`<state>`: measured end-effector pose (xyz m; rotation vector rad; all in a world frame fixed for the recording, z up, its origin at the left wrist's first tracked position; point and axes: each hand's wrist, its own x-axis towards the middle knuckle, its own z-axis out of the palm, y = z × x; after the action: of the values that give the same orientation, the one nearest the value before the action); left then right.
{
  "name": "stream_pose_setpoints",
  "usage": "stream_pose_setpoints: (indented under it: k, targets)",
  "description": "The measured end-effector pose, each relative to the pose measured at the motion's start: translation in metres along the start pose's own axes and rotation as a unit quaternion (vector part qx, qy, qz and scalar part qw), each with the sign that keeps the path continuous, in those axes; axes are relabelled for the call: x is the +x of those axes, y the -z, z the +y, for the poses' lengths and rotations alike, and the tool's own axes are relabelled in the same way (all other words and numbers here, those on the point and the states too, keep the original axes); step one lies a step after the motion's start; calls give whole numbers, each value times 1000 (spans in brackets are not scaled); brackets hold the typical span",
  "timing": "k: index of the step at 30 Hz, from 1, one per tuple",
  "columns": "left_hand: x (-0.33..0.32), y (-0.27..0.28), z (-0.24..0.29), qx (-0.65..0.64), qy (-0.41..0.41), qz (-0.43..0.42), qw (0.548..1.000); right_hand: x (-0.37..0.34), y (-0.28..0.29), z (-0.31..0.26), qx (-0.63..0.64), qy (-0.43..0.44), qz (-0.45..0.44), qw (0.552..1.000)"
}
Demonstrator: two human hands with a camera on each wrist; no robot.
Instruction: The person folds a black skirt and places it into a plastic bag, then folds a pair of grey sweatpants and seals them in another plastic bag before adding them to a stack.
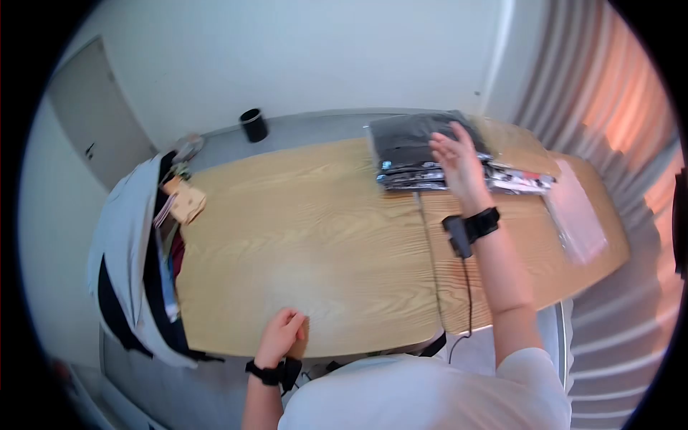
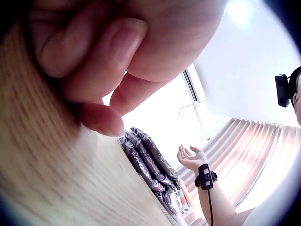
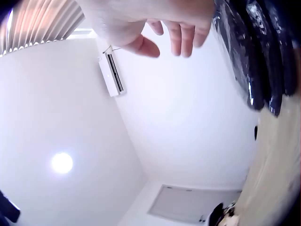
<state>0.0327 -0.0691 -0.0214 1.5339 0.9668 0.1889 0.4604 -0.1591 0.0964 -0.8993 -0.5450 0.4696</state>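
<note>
My right hand [image 1: 461, 166] is raised beside a stack of dark packages in clear plastic bags [image 1: 408, 140], at the table's far right. Its fingers [image 3: 175, 40] are spread and slightly bent, with nothing between them; in the right wrist view the glossy bags hang close by on the right. My left hand [image 1: 279, 335] rests at the near edge of the wooden table [image 1: 308, 236], fingers loosely curled and holding nothing. In the left wrist view the curled fingertips [image 2: 101, 120] lie right at the tabletop, with the stack beyond them.
A large pale bag [image 1: 129, 244] stands open at the table's left end, with fabric items [image 1: 188, 203] spilling out. Flat clear plastic bags [image 1: 573, 215] lie at the right end. A black bin [image 1: 254, 125] stands on the floor behind. A cable [image 1: 469, 301] hangs from my right wrist.
</note>
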Motion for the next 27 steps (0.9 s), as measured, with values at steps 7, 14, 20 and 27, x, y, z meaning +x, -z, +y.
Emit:
stream_pose_setpoints:
  k: [7, 14, 20, 27]
  targets:
    - [1, -2, -18, -41, -86, 16, 995, 37, 67, 45, 59, -204, 170, 962]
    - [7, 37, -10, -105, -66, 9, 992, -63, -13, 109, 84, -294, 29, 952]
    - [14, 190, 7, 254, -182, 471, 825, -99, -22, 142, 99, -416, 6, 904]
    - [20, 321, -23, 331, -8, 641, 692, -106, -3, 167, 175, -428, -8, 887]
